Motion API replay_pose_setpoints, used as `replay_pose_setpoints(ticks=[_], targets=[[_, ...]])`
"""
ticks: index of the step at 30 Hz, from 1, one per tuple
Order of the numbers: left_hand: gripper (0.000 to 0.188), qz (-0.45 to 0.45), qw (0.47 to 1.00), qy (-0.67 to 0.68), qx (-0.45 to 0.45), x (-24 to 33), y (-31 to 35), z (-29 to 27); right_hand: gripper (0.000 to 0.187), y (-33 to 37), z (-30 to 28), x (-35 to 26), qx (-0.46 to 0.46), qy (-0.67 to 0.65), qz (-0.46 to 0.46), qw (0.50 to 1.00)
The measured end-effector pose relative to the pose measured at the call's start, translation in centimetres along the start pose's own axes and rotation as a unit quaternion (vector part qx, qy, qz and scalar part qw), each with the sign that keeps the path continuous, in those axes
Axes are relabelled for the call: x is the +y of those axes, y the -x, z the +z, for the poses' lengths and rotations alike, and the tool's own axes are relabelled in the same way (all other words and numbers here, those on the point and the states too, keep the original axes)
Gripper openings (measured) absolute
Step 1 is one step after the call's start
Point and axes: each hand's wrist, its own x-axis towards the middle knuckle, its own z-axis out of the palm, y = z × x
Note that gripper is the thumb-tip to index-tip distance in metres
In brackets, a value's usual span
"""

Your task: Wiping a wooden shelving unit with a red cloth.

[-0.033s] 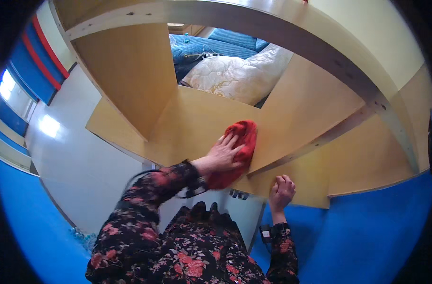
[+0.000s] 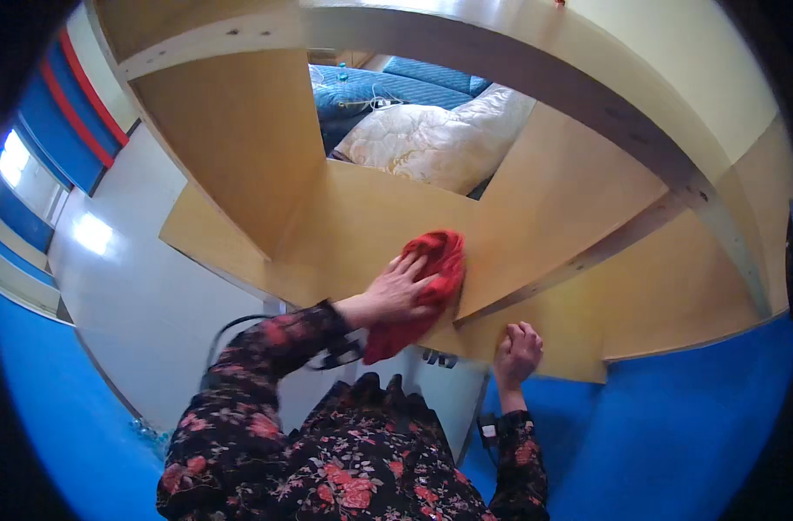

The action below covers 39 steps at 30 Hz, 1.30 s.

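My left hand (image 2: 396, 293) lies over a bunched red cloth (image 2: 436, 265), its fingers bent across it, and presses it onto a light wooden shelf board (image 2: 327, 247). The cloth's lower end hangs past the board's front edge. It sits beside the foot of an upright wooden divider (image 2: 553, 204). To the right of that divider, my right hand (image 2: 518, 352) rests on the board near its front edge with curled fingers. Whatever may be inside those fingers is hidden.
A curved wooden rail (image 2: 501, 52) arches across the top. Another upright panel (image 2: 231, 130) stands at left. Through the opening behind show a cream quilt (image 2: 431, 139) and blue padded bedding (image 2: 396, 85). Pale floor (image 2: 136, 295) and a blue surface (image 2: 683, 425) lie below.
My left hand and the red cloth have shifted slightly toward me and to the left. My right hand has stayed in place.
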Motion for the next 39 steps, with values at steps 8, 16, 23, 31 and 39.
replay_pose_setpoints(ticks=[8,16,23,31,39], targets=[[0.082,-0.292,0.949,-0.119,-0.026,-10.1,0.9,-5.3,0.02,-0.2,-0.6,-0.4,-0.001,0.008,-0.001,1.0],[0.074,-0.229,0.97,-0.062,0.047,-3.8,-13.5,-1.2,0.018,-0.6,-0.4,-0.8,0.016,-0.014,-0.023,1.0],[0.069,-0.073,0.995,-0.061,-0.029,-3.1,1.8,-1.3,0.019,-0.2,-0.4,0.1,0.008,-0.014,-0.008,1.0],[0.084,-0.409,0.907,-0.083,0.051,-14.6,1.3,-5.4,0.019,-0.3,-0.5,-0.3,0.002,0.011,-0.016,1.0],[0.077,-0.238,0.968,-0.065,0.036,-8.7,-7.1,-2.8,0.019,-0.4,-0.2,-0.8,0.004,-0.008,-0.012,1.0]])
